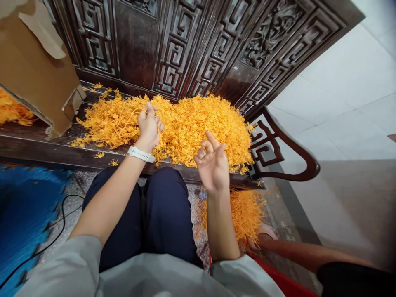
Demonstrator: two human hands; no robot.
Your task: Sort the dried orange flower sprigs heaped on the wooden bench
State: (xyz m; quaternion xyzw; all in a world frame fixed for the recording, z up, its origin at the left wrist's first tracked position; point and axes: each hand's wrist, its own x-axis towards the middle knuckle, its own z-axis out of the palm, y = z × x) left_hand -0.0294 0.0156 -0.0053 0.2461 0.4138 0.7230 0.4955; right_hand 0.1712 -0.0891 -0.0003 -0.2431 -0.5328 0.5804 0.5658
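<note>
A long heap of orange-yellow plastic flower pieces (213, 115) with thin stems lies on the dark wooden bench (93, 153). My left hand (150, 126), with a pale watch (140, 154) on its wrist, is over the left half of the heap. Its fingers are closed, and thin orange stems show among them. Palm up, my right hand (213, 163) is at the front of the heap's right half. Its index finger is stretched out and the others are loosely bent, with nothing visible in them.
A torn cardboard box (40, 66) stands at left on the bench. The carved backrest (136, 49) rises behind the heap; a curved armrest (305, 169) is at right. Below are more orange pieces (247, 214), a red container (278, 276), another person's leg (293, 251), a black cable (63, 218) and blue mats (27, 206).
</note>
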